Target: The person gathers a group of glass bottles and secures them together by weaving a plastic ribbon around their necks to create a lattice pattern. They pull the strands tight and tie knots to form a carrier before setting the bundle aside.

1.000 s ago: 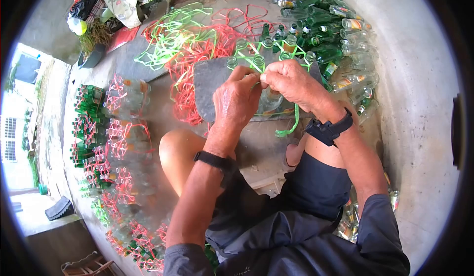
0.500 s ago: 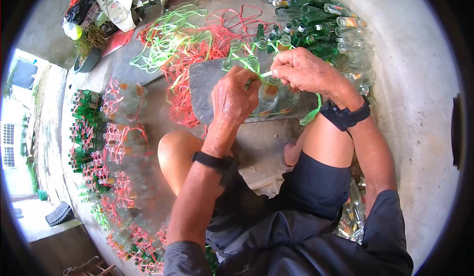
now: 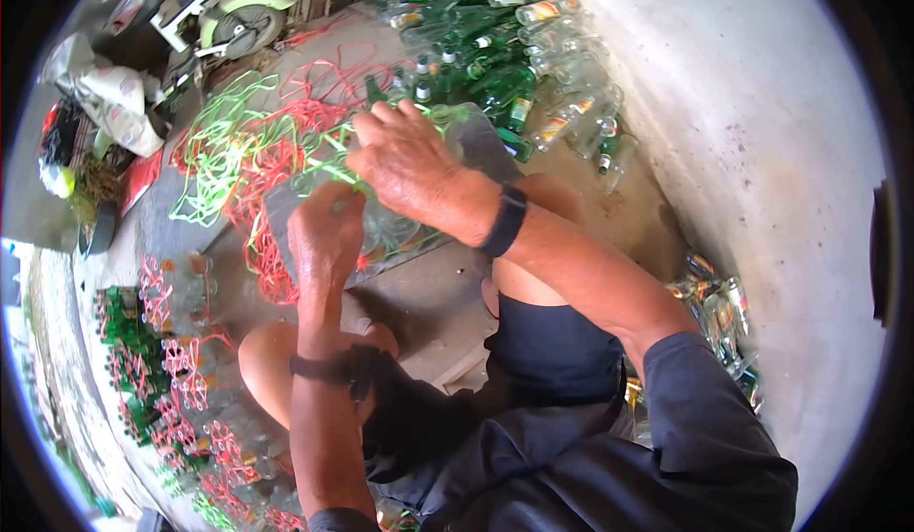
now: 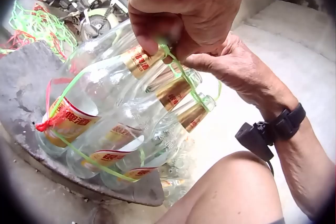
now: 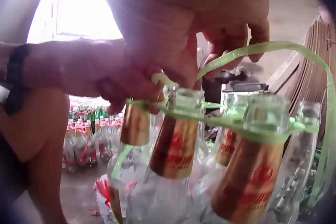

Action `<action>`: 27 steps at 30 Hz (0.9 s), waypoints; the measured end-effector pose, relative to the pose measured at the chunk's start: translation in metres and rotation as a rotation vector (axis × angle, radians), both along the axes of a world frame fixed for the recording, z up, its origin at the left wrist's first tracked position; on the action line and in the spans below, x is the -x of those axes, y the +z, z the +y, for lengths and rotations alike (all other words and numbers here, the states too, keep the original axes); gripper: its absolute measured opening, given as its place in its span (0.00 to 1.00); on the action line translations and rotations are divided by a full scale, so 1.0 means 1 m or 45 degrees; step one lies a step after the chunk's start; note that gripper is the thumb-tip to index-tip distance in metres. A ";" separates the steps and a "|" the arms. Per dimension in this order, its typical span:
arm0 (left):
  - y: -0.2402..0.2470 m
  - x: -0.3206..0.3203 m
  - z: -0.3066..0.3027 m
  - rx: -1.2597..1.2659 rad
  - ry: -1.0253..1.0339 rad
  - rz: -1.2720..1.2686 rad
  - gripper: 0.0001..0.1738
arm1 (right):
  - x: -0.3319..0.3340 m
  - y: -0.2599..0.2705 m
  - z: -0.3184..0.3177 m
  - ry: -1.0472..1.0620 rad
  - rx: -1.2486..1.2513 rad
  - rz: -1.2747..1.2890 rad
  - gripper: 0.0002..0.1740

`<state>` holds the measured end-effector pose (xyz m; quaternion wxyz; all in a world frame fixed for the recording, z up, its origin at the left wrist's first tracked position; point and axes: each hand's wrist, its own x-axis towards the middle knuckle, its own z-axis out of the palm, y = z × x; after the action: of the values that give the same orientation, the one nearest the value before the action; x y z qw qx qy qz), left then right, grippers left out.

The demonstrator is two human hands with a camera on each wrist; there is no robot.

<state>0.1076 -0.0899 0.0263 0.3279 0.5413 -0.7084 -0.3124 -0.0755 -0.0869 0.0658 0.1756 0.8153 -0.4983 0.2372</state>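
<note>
A bundle of clear glass bottles (image 4: 105, 92) with gold neck labels stands between both hands. Green plastic strap (image 5: 220, 121) runs around the bottle necks, and another green band circles the bodies, with a red knot (image 4: 44, 124) at one side. My left hand (image 3: 327, 232) pinches the strap at a neck on the bundle's near left. Just above the rims, my right hand (image 3: 405, 166) holds a length of the same strap, which loops away past its fingers in the right wrist view. The hands are close together and hide part of the necks.
The bundle stands on a dark grey slab (image 4: 26, 82). Beyond it lie heaps of green strap (image 3: 224, 142) and red strap (image 3: 252, 199). Loose green bottles (image 3: 495, 85) lie along the wall. Tied bundles (image 3: 129, 361) line the left, and a motorbike (image 3: 238, 23) stands behind.
The head view has turned, shifting the scene leftward. Hands parted slightly half a second ago, with strap stretched between them; now the right hand is raised over the bottle tops, its fingers farther forward.
</note>
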 end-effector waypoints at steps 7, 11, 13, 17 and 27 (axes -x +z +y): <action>-0.003 -0.001 -0.001 0.045 -0.013 0.066 0.11 | 0.003 0.000 -0.004 -0.003 0.005 -0.017 0.03; 0.001 0.003 0.004 0.017 0.042 0.088 0.10 | 0.009 -0.003 -0.015 0.054 -0.054 -0.086 0.02; 0.004 0.006 0.006 0.033 0.071 0.037 0.10 | 0.008 0.004 -0.015 0.044 -0.115 -0.069 0.02; 0.010 0.008 0.009 0.012 0.096 0.045 0.09 | 0.009 0.001 -0.021 0.006 -0.355 -0.080 0.07; 0.014 0.009 0.009 -0.004 0.102 0.044 0.09 | 0.003 0.009 -0.034 -0.140 -0.757 -0.105 0.06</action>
<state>0.0985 -0.0811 0.0401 0.3514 0.5642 -0.6800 -0.3094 -0.0789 -0.1214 0.0746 -0.0784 0.7923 -0.5961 0.1038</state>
